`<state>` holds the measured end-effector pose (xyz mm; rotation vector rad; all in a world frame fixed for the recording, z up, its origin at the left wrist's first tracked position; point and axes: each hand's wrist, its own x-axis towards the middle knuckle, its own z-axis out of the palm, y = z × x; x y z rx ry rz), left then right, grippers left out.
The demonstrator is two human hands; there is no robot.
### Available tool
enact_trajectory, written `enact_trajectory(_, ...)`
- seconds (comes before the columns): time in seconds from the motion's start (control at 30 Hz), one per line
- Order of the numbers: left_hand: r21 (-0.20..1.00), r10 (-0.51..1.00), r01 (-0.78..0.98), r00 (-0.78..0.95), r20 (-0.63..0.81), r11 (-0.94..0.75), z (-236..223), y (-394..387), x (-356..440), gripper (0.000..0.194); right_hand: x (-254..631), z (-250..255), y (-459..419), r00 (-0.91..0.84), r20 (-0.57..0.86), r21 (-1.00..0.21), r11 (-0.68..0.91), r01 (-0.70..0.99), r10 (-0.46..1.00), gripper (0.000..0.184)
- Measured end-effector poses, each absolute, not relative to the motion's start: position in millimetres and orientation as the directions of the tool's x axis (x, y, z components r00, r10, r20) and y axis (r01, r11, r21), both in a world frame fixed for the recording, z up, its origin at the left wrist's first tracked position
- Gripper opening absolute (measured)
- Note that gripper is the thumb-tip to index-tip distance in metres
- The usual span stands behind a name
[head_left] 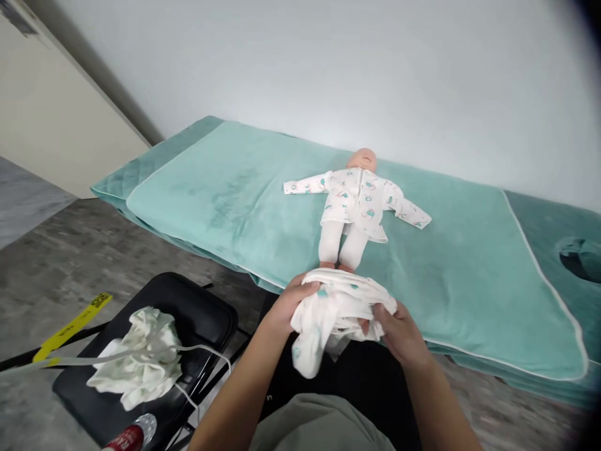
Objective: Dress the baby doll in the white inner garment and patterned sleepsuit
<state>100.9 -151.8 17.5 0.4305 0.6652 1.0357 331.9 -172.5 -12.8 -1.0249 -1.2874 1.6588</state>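
Note:
A baby doll (361, 161) lies on its back on a green-covered bed (446, 275), its feet toward me. It wears a white printed jacket (350, 199) with both sleeves spread out, and its legs look white. Just past the bed's near edge, my left hand (293, 300) and my right hand (399, 326) grip a bunched pair of white printed baby pants (345, 300) from either side. One pant leg hangs down on the left. The gathered cloth sits right at the doll's feet and hides them.
At the lower left, a black folding chair (197, 307) bears a crumpled pale green cloth (141, 369) and a bottle with a red label (129, 438). A white cable (206, 347) and a yellow tag (72, 329) cross there. The bed has a face hole (582, 258) at right.

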Motion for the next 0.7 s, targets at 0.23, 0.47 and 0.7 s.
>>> enact_trajectory(0.23,0.694,0.899,-0.584,0.370,-0.235,0.422,6,-149,96,0.045,334,6,-162,-0.393,-0.092,-0.952,-0.197,-0.234,0.915,0.053)
enact_trajectory(0.47,0.906,0.929,-0.347,0.352,-0.113,0.242,70,-118,114,0.038,317,53,-119,-0.463,-0.140,-0.964,-0.227,-0.138,0.875,0.045)
enact_trajectory(0.7,0.958,0.773,-0.177,0.631,-0.065,0.224,68,-78,97,0.044,304,72,-85,0.015,-0.036,-0.929,-0.028,-0.370,0.999,0.048)
